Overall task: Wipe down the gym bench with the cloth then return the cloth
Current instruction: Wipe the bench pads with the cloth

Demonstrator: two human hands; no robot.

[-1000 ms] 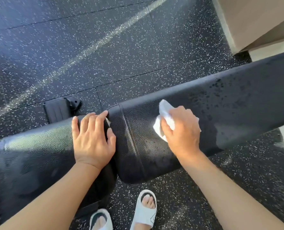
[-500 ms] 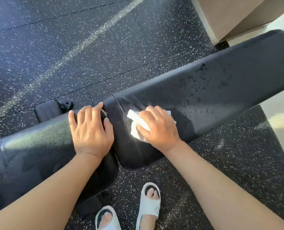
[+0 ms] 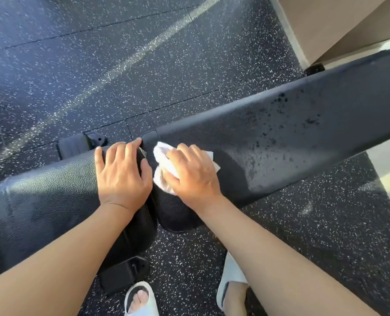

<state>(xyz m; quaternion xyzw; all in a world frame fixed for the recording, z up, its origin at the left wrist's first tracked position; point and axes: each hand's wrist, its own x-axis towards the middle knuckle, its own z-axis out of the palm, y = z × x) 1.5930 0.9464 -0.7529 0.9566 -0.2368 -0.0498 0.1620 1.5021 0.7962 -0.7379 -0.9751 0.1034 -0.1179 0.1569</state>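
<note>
Speckled rubber flooring [image 3: 143,65] surrounds the gym bench [image 3: 303,137]. Right hand [image 3: 192,176] presses the cloth [image 3: 161,153], bunched under curled fingers, onto the back pad beside the pad gap. Left hand [image 3: 122,176] rests spread flat on the seat pad across that gap. Cloth appears soft, light and limp; gather it in a bunch.

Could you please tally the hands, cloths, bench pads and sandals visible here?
Hands: 2, left hand, right hand
White cloth: 1
Bench pads: 2
White sandals: 2
Total: 7
</note>
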